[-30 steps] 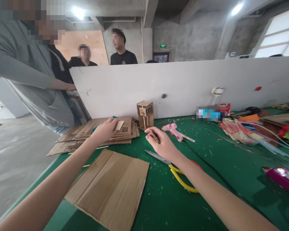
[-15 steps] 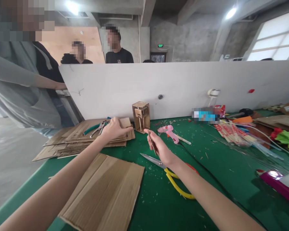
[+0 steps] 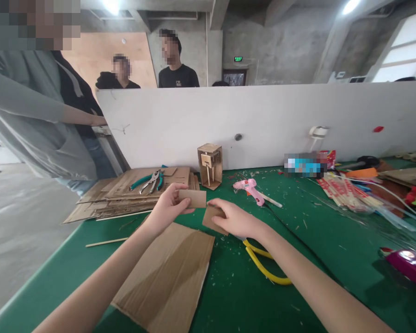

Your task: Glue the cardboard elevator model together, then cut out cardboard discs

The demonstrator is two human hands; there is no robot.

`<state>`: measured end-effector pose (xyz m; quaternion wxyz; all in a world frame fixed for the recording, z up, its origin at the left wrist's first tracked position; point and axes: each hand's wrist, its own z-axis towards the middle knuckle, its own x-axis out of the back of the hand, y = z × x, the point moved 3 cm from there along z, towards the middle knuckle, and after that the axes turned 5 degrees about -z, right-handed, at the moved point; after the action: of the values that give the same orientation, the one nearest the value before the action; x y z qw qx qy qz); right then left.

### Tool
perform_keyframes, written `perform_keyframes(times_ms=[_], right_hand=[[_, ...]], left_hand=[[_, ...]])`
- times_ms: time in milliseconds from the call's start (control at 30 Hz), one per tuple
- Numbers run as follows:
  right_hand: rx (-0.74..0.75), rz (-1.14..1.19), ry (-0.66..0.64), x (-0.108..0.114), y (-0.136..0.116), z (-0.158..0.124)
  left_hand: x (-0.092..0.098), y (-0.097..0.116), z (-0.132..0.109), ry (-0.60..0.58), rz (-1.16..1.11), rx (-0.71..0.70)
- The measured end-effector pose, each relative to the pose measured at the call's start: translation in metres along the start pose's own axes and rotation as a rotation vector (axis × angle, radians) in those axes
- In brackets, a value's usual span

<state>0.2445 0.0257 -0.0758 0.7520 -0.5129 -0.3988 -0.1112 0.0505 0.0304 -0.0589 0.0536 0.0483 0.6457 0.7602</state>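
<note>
Between the thumb and fingers of my left hand (image 3: 171, 202) is a small rectangular cardboard piece (image 3: 196, 199). My right hand (image 3: 236, 217) pinches another small cardboard piece (image 3: 213, 219), tilted and slightly lower. The two pieces are close to each other above the table. Below them lies a large flat cardboard sheet (image 3: 166, 273). Scissors with yellow handles (image 3: 263, 266) rest under my right wrist, their blades mostly hidden. Farther back stands an open-fronted cardboard box (image 3: 210, 166) with sticks inside. A pink glue gun (image 3: 251, 188) lies to its right.
Stacked cardboard (image 3: 111, 194) at the left carries teal-handled pliers (image 3: 152, 181). A thin wooden stick (image 3: 107, 242) lies near it. A white panel (image 3: 173, 125) borders the green table (image 3: 242, 305) at the back. Packaged sticks (image 3: 343, 192) lie right. A person (image 3: 38, 115) stands at the left.
My left hand has come away from the cardboard stack toward me, holding its small piece. My right hand has turned its piece flatter, and the hands are closer together.
</note>
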Motion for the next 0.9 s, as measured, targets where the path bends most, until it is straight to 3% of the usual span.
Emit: perform_keyframes(times_ms=[100, 233, 367, 433, 533, 633, 700, 800, 900], right_hand=[[-0.024, 0.009, -0.096, -0.005, 0.003, -0.002], [-0.059, 0.199, 0.038, -0.005, 0.002, 0.000], [0.009, 0.354, 0.167, 0.001, -0.002, 0.003], [-0.016, 0.406, 0.172, 0.002, -0.001, 0.003], [-0.077, 0.469, 0.109, 0.002, 0.000, 0.002], [-0.082, 0.534, 0.095, 0.003, -0.002, 0.002], [-0.089, 0.588, 0.066, 0.003, -0.005, 0.001], [-0.114, 0.612, -0.007, 0.001, -0.007, 0.000], [-0.103, 0.581, -0.059, -0.002, -0.009, -0.002]], left_hand=[[0.005, -0.002, -0.001, 0.051, -0.084, 0.042], [0.009, -0.005, -0.004, 0.090, -0.082, 0.083], [0.002, -0.008, -0.009, 0.037, -0.055, 0.201], [-0.001, -0.008, -0.011, 0.013, -0.017, 0.207], [-0.003, -0.008, -0.014, -0.072, 0.198, 0.162], [-0.003, -0.010, -0.017, -0.243, 0.529, 0.083], [-0.002, -0.009, -0.019, -0.256, 0.669, -0.022], [-0.003, -0.003, -0.021, -0.150, 0.598, -0.154], [-0.009, -0.002, -0.022, -0.161, 0.379, -0.092]])
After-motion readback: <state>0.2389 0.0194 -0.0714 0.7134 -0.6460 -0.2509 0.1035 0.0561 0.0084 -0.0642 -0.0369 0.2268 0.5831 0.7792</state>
